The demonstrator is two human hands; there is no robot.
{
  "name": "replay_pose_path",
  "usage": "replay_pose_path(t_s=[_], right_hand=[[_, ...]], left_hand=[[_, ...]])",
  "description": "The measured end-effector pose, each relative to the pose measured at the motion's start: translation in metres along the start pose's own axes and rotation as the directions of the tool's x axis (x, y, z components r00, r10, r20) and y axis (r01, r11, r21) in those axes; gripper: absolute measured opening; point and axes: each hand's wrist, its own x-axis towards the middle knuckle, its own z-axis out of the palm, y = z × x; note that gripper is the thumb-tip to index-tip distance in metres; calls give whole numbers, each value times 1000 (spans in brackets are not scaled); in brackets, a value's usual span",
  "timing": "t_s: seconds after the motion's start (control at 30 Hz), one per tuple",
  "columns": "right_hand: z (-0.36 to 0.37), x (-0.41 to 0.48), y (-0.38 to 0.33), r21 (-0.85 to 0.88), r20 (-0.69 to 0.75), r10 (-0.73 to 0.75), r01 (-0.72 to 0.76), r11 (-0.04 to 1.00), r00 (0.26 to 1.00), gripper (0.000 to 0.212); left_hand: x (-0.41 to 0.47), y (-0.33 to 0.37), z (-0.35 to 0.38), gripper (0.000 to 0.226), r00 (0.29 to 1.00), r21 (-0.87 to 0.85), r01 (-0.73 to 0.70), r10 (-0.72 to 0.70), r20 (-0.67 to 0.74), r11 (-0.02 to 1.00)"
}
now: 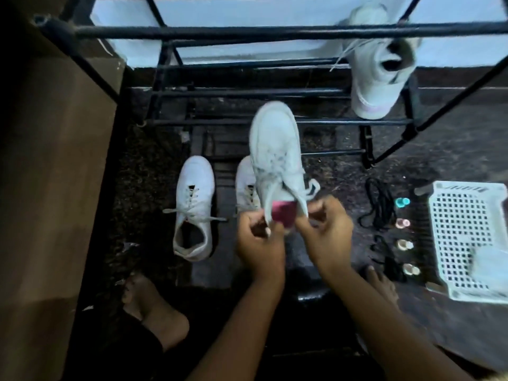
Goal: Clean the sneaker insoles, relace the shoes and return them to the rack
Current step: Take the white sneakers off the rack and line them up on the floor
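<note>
The sneaker [276, 149] is hanging in the air in the middle of the frame, with its toe pointing away and its heel pointing at the person. Nearest of all, at the bottom, bare feet [148, 306] are resting on the dark floor. Just above them the left hand [259, 240] and the right hand [325, 229] are sitting close together. Each one is pinching the heel end of the sneaker, one on each side. A pink part [283, 214] is showing between them, but it is too blurry to tell if it is the insole.

What could go wrong? The fingers are only gripping the edge, so I think the sneaker could slip out. It would drop onto the hidden shoe [244, 185] lying right under it. The loose laces could also catch on a finger.

To the left, a laced shoe [193, 204] is lying on the floor. At the right, a white basket [439, 204] is sitting on the floor. A pale soft thing [489, 261] is lying in its near corner, and I cannot tell what it is. Outside the basket, little bottles [402, 223] are standing in a row next to black laces [380, 204]. Farthest away, the black rack [247, 31] is holding a fourth shoe [376, 67] at the upper right.
</note>
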Motion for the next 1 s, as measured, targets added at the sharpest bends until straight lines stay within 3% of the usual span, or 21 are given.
replay_pose_path(t_s=[0.1, 0.23, 0.5, 0.9, 1.0], right_hand=[[-23, -24, 45, -120, -76, 69, -78, 990, 995, 31], [-37, -28, 87, -208, -122, 177, -200, 957, 977, 26], [-32, -1, 134, -277, -57, 353, -355, 893, 934, 23], [-25, 18, 153, -264, -39, 411, -406, 875, 911, 20], [-24, 20, 157, -278, 3, 405, -388, 879, 914, 27]], left_hand=[[-34, -41, 3, 21, 995, 133, 41, -52, 82, 990], [-52, -71, 16, 22, 979, 182, 123, -150, 139, 976], [-39, -109, 38, 39, 925, 400, 199, -306, 224, 895], [-23, -131, 50, 44, 906, 450, 208, -345, 247, 869], [-22, -135, 49, 36, 911, 453, 201, -336, 240, 869]])
